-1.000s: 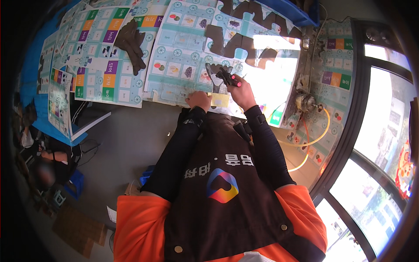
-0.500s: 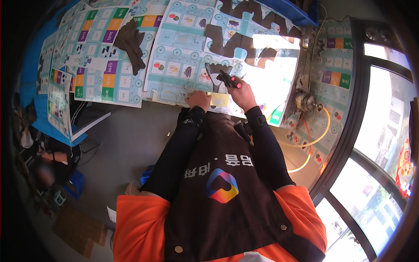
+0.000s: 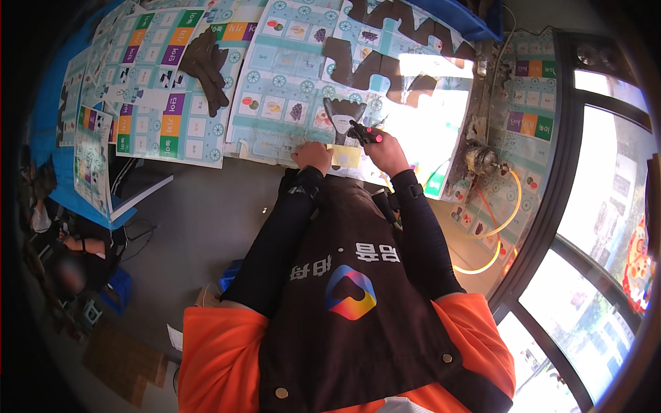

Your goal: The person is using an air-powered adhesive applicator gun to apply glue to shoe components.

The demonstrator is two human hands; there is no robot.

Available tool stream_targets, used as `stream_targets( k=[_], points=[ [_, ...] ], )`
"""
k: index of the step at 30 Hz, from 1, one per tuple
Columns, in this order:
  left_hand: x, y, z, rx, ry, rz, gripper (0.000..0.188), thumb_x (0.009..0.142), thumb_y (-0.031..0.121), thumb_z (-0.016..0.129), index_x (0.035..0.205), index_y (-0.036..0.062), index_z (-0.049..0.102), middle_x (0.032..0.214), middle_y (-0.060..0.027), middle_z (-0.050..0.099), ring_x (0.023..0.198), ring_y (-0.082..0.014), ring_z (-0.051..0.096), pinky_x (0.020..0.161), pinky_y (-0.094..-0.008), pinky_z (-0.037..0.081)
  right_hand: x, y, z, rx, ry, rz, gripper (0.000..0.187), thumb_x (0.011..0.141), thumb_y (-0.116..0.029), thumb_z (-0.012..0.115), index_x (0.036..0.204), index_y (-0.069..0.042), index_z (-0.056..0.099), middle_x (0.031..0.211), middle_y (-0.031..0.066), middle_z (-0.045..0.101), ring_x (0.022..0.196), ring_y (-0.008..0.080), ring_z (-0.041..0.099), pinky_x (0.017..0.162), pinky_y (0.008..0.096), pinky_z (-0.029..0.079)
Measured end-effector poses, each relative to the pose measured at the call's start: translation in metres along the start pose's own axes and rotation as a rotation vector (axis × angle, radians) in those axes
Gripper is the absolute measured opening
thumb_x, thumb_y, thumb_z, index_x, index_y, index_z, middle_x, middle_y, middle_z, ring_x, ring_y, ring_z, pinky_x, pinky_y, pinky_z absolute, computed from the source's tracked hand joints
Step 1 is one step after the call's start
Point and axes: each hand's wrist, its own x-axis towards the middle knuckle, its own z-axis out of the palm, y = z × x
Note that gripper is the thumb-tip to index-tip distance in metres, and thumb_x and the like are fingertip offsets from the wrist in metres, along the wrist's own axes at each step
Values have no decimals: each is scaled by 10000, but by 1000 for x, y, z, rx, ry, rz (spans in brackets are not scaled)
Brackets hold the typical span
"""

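Note:
At the table's near edge, my right hand (image 3: 389, 153) is closed round a small black hand tool (image 3: 363, 132) with pinkish-red ends; its exact kind is unclear. The tool sits over the right side of a dark, fan-shaped flat piece (image 3: 344, 110) that has a pale patch in its middle. Across the narrow lower part of that piece lies a yellow rectangle (image 3: 344, 156). My left hand (image 3: 311, 155) rests with curled fingers at the rectangle's left side. Whatever those fingers grip, if anything, is hidden.
Several dark zigzag-edged pieces (image 3: 372, 69) lie farther back on the printed sheets (image 3: 275, 82). A dark pile of pieces (image 3: 205, 69) is left of them. A blue bin (image 3: 475, 24) stands at the far right. A metal fitting (image 3: 482, 162) with an orange hose is beyond the right edge.
My right hand and the black tool have shifted slightly down and right, uncovering more of the fan-shaped piece. My left hand has stayed in place.

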Motion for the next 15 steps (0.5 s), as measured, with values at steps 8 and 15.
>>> stream_targets(
  k=[8, 15],
  points=[
    [2, 0, 4, 14, -16, -10, 356, 785, 479, 562, 937, 184, 692, 1001, -34, 626, 1001, -300, 533, 842, -503, 372, -1, -15, 0, 93, 126, -24, 311, 700, -148, 530, 973, -6, 577, 851, 259, 598, 844, 428, 561, 748, 455, 455],
    [4, -1, 5, 16, -28, -17, 358, 787, 483, 557, 950, 192, 687, 1030, -35, 617, 1027, -300, 517, 853, -510, 365, -3, 2, 0, 33, -20, 12, 315, 713, -157, 519, 991, -23, 583, 864, 247, 605, 850, 420, 568, 750, 446, 456]
  ],
)
